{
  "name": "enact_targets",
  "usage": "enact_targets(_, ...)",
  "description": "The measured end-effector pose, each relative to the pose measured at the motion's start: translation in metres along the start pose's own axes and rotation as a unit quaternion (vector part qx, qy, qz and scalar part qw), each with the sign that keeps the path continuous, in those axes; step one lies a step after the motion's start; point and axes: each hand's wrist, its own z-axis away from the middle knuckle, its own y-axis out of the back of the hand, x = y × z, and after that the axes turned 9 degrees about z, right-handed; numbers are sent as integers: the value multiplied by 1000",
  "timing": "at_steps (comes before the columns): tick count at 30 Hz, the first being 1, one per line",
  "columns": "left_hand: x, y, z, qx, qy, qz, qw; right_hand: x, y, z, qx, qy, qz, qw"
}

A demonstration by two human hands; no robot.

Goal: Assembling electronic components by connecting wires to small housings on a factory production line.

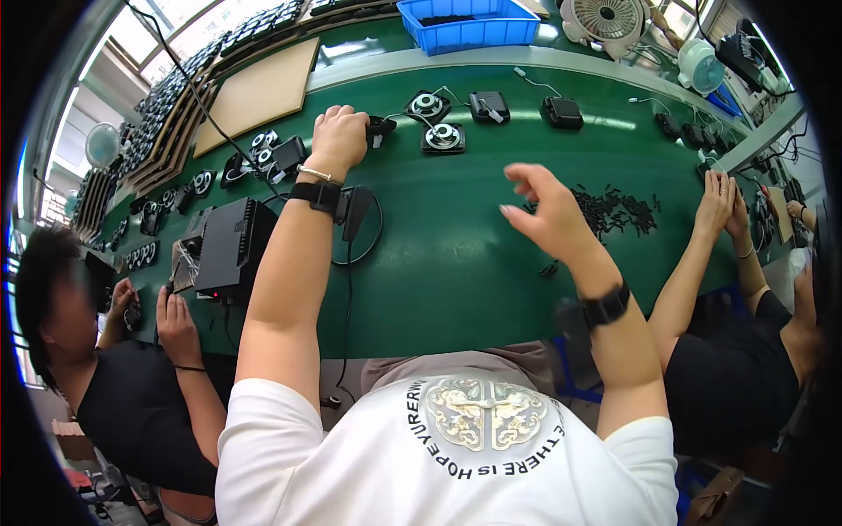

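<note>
We've got dark lettering (462, 471) on the white T-shirt (351, 469), capitals curving in an arc around a pale, shiny emblem (484, 414). That's the only print we can read here.

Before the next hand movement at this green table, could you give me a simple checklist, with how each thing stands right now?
1. Left hand has a firm grip on the black part: cannot tell; the hand is at it, but the fingertips are hidden.
2. Right hand free: ok; its fingers are spread, with nothing visible between them.
3. Small black pieces gathered neatly: not ok; they lie loosely scattered beside the right hand.
4. White-ringed speakers lying flat: ok.
5. Right-hand neighbour's hands clear of the right hand: ok; there is a gap between them.
</note>
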Motion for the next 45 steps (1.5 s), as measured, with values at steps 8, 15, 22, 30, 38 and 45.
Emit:
enact_targets(8,19,19,22,192,-133,161,959,64,-64,-145,-56,125,203,969)
enact_targets(15,36,30,47,117,-105,370,915,49,-70,-181,-266,86,234,931)
enact_targets(22,48,28,57,10,12,573,820,46,-62,-174,-205,102,277,933)
enact_targets(30,73,55,110,-48,44,798,600,-32,-56,-54,-131,17,258,957)
enact_targets(38,80,39,176,-171,49,911,372,-61,-72,51,-70,6,305,950)
enact_targets(45,98,57,198,-167,97,934,301,-80,-23,79,-199,-100,153,963)
